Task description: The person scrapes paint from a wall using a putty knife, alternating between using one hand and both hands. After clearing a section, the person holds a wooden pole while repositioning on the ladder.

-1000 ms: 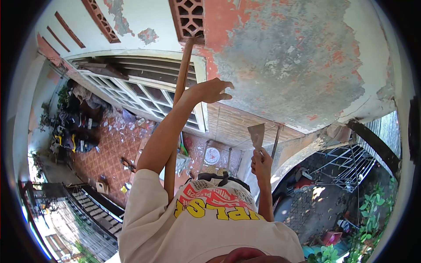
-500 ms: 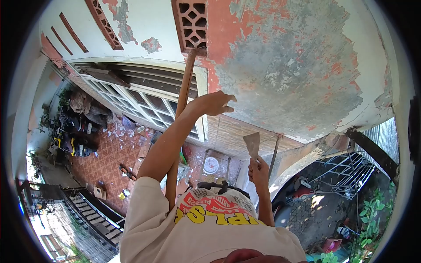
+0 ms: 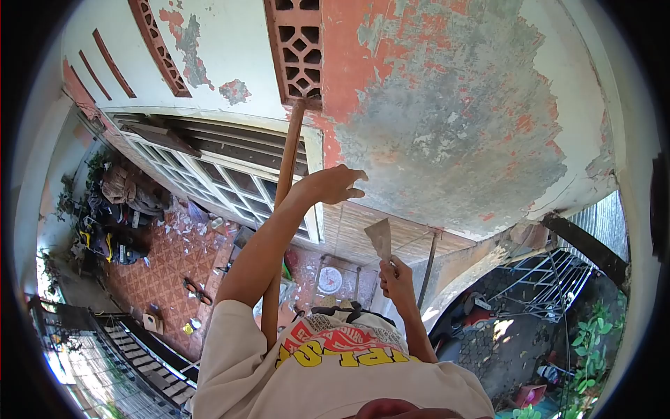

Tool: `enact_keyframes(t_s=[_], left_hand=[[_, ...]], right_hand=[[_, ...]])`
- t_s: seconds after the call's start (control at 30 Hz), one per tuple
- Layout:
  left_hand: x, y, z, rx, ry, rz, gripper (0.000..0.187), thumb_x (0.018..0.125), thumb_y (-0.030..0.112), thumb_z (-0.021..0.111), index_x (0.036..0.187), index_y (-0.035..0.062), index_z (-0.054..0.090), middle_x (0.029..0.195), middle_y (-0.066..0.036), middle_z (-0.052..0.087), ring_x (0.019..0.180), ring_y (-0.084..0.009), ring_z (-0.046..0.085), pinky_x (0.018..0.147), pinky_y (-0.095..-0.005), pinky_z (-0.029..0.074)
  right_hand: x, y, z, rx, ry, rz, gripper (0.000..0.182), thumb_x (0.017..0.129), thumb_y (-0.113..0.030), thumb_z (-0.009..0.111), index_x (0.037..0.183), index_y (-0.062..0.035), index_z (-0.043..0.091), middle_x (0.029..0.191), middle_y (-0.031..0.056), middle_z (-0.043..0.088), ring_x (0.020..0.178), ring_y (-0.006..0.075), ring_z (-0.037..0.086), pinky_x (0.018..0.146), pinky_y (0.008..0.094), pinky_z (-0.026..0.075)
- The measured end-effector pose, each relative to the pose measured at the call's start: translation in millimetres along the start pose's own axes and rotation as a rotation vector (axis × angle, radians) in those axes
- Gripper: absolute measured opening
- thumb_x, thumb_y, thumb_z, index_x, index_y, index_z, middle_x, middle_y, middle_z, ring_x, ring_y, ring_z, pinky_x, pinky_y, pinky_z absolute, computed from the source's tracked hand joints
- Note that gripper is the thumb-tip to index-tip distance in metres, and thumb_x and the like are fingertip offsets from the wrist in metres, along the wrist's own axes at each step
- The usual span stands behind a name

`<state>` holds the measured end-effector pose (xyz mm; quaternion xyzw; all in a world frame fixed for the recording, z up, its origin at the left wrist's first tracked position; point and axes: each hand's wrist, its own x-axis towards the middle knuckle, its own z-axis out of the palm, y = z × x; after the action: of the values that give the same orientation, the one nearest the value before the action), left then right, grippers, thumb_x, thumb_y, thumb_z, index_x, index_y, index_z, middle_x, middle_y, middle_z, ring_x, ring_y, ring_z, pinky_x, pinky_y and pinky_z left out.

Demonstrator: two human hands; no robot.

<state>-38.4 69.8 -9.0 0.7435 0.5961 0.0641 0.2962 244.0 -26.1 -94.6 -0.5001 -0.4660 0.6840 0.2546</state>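
My left hand is raised with its fingers apart at the lower left edge of the peeled wall patch, holding nothing. The forearm crosses a long wooden pole, which runs up to a vent block. Lower and to the right, my right hand grips the handle of a flat scraper, its wide blade pointing up, apart from the wall. Grey plaster shows through the red and white paint.
A white-framed window lies left of the pole. Far below are a tiled floor strewn with paint flakes, parked motorcycles, a round white lid and a metal rack. A dark beam juts out at the right.
The wall and vent block sit lower in view. My right hand and the scraper have shifted slightly left and down. My left hand appears a little lower, its fingers still apart.
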Motion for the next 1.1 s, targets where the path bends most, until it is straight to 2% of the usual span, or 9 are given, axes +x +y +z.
enact_keyframes(t_s=[0.23, 0.33, 0.53, 0.63, 0.73, 0.83, 0.93, 1.03, 1.1], left_hand=[[2.4, -6.0, 3.3, 0.038, -0.001, -0.006, 0.052, 0.098, 0.044, 0.055, 0.139, 0.0135, 0.048, 0.115, -0.023, 0.064, 0.113, -0.0368, 0.060, 0.095, -0.0472, 0.047], [1.5, -4.8, 2.4, 0.044, -0.004, -0.008, 0.052, 0.098, 0.044, 0.055, 0.139, 0.0133, 0.048, 0.115, -0.023, 0.064, 0.113, -0.0372, 0.060, 0.095, -0.0474, 0.047], [6.9, -14.4, 7.5, 0.064, 0.000, -0.001, 0.053, 0.098, 0.044, 0.055, 0.140, 0.0122, 0.047, 0.114, -0.023, 0.065, 0.112, -0.0386, 0.060, 0.095, -0.0478, 0.046], [5.4, -13.2, 6.3, 0.087, -0.002, -0.002, 0.054, 0.097, 0.045, 0.055, 0.139, 0.0116, 0.047, 0.114, -0.023, 0.065, 0.112, -0.0384, 0.060, 0.095, -0.0478, 0.047], [8.7, -19.2, 9.2, 0.108, -0.004, 0.023, 0.057, 0.097, 0.047, 0.056, 0.140, 0.0121, 0.047, 0.115, -0.023, 0.065, 0.113, -0.0380, 0.060, 0.094, -0.0474, 0.048], [6.9, -16.6, 7.7, 0.118, -0.025, -0.005, 0.058, 0.097, 0.048, 0.055, 0.141, 0.0121, 0.047, 0.116, -0.023, 0.064, 0.114, -0.0380, 0.059, 0.095, -0.0472, 0.048], [4.5, -14.6, 6.3, 0.130, -0.026, -0.002, 0.058, 0.097, 0.048, 0.055, 0.141, 0.0115, 0.047, 0.118, -0.024, 0.064, 0.115, -0.0384, 0.059, 0.096, -0.0470, 0.047], [6.5, -17.7, 8.9, 0.128, -0.017, 0.029, 0.059, 0.096, 0.048, 0.056, 0.140, 0.0096, 0.047, 0.115, -0.025, 0.065, 0.113, -0.0390, 0.060, 0.095, -0.0472, 0.048], [7.2, -17.2, 8.1, 0.119, -0.027, 0.035, 0.059, 0.096, 0.048, 0.057, 0.140, 0.0090, 0.047, 0.114, -0.025, 0.065, 0.112, -0.0390, 0.061, 0.094, -0.0474, 0.048]], right_hand=[[4.4, -4.9, -0.3, -0.018, 0.008, -0.005, 0.023, 0.099, -0.024, 0.059, 0.109, -0.0032, 0.059, 0.066, -0.0052, 0.046, 0.050, 0.0012, 0.039, 0.040, 0.0201, 0.028], [7.5, -3.3, -0.3, -0.015, -0.018, -0.017, 0.020, 0.100, -0.024, 0.058, 0.107, -0.0054, 0.058, 0.065, -0.0067, 0.041, 0.049, 0.0005, 0.035, 0.040, 0.0196, 0.023], [10.6, -4.6, 2.8, -0.022, -0.036, -0.039, 0.018, 0.099, -0.023, 0.059, 0.106, -0.0059, 0.058, 0.064, -0.0067, 0.041, 0.048, 0.0007, 0.034, 0.040, 0.0197, 0.023], [11.0, -8.6, 4.2, -0.024, -0.052, -0.040, 0.020, 0.099, -0.022, 0.059, 0.111, -0.0060, 0.057, 0.064, -0.0062, 0.042, 0.048, 0.0010, 0.034, 0.040, 0.0200, 0.023], [11.4, -7.2, 5.1, -0.085, -0.008, -0.117, 0.035, 0.098, -0.024, 0.060, 0.124, -0.0016, 0.054, 0.065, -0.0025, 0.048, 0.049, 0.0034, 0.042, 0.039, 0.0228, 0.030], [12.6, -5.8, 4.4, -0.059, 0.000, -0.115, 0.029, 0.099, -0.023, 0.058, 0.119, -0.0009, 0.053, 0.066, -0.0014, 0.048, 0.048, 0.0044, 0.042, 0.039, 0.0241, 0.031], [11.7, -5.7, 8.5, 0.127, -0.030, -0.180, 0.017, 0.100, -0.020, 0.056, 0.107, -0.0048, 0.052, 0.064, -0.0034, 0.046, 0.047, 0.0029, 0.038, 0.039, 0.0215, 0.027], [20.3, -7.7, 2.3, -0.097, -0.059, -0.451, 0.014, 0.100, -0.019, 0.056, 0.097, -0.0067, 0.050, 0.066, -0.0018, 0.049, 0.048, 0.0035, 0.041, 0.038, 0.0214, 0.030], [31.8, -3.3, -1.8, -0.067, -0.058, -0.531, 0.014, 0.100, -0.019, 0.056, 0.095, -0.0073, 0.051, 0.067, -0.0012, 0.050, 0.048, 0.0036, 0.041, 0.038, 0.0206, 0.031]])
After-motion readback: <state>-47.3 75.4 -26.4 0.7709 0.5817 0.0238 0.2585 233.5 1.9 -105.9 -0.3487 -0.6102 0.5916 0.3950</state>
